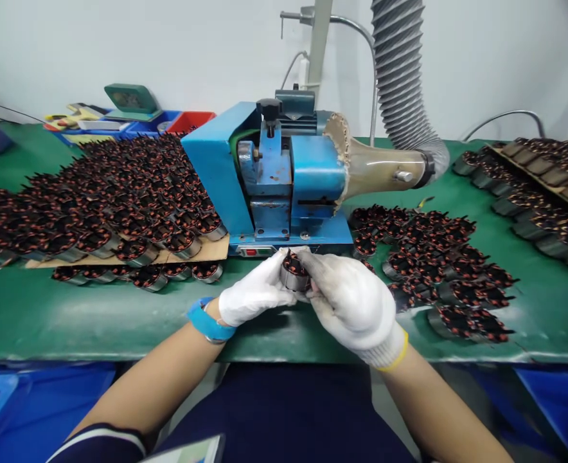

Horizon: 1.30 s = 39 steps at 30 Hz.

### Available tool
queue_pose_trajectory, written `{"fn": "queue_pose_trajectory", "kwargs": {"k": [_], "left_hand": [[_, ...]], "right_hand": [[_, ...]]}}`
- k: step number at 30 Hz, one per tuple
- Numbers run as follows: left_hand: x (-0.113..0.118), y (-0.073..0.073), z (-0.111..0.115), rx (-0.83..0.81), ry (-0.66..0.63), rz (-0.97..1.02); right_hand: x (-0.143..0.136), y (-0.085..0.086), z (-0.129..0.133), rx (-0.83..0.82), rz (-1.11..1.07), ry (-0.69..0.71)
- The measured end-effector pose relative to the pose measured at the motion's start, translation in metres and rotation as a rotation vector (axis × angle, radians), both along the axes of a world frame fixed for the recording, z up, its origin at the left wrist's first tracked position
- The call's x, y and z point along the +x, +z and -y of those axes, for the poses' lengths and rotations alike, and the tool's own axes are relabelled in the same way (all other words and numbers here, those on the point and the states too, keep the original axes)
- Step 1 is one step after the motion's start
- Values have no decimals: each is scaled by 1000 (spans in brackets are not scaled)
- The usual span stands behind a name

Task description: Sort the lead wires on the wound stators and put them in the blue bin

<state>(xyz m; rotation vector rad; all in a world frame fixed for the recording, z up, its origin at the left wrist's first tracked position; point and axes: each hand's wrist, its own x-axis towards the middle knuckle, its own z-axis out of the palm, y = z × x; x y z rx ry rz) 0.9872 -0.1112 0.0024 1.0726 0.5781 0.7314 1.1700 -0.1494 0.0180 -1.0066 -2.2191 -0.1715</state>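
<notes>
Left hand [254, 292] and right hand [354, 299] grip one wound stator [294, 278] with fingers, seemingly adjusting it; next move needs steady support.

Black-and-silver stator [294, 279], green tabletop [120, 321]

A blue machine [274, 186] blocked the way straight ahead, and a crowded pile of wound cores [120, 193] closed off the left beyond a bare front strip of green surface [134, 321]. On the right, 1 open lane separated the nearer cluster [457, 263] from the far-right stack [534, 202].
</notes>
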Motion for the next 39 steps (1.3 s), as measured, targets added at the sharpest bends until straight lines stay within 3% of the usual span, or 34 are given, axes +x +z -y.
{"fn": "queue_pose_trajectory", "kwargs": {"k": [3, 7, 9, 14, 19, 24, 32, 35, 37, 39], "left_hand": [[1, -1, 1, -55, -15, 30], [1, 1, 3, -111, -4, 68], [1, 0, 3, -104, 15, 55], [0, -2, 4, -94, 57, 74], [1, 2, 6, -120, 123, 70], [2, 2, 6, -88, 102, 15], [6, 3, 9, -92, 68, 108], [9, 6, 10, -82, 93, 8], [11, 5, 12, -31, 87, -110], [12, 2, 15, 91, 94, -203]], "right_hand": [[-2, -3, 3, -56, -67, -40], [-12, -11, 13, -100, -201, -320], [-18, -13, 15, -149, -257, -389], [-22, -13, 12, -218, -224, -356], [-16, -20, 6, -20, -164, -283], [-9, -24, 0, 68, -155, -187], [-9, -26, 1, -10, -275, -171], [-6, -23, -1, -221, -603, -191], [1, -19, -6, -499, -1007, -157], [9, -15, -13, -673, -1429, -79]]}}
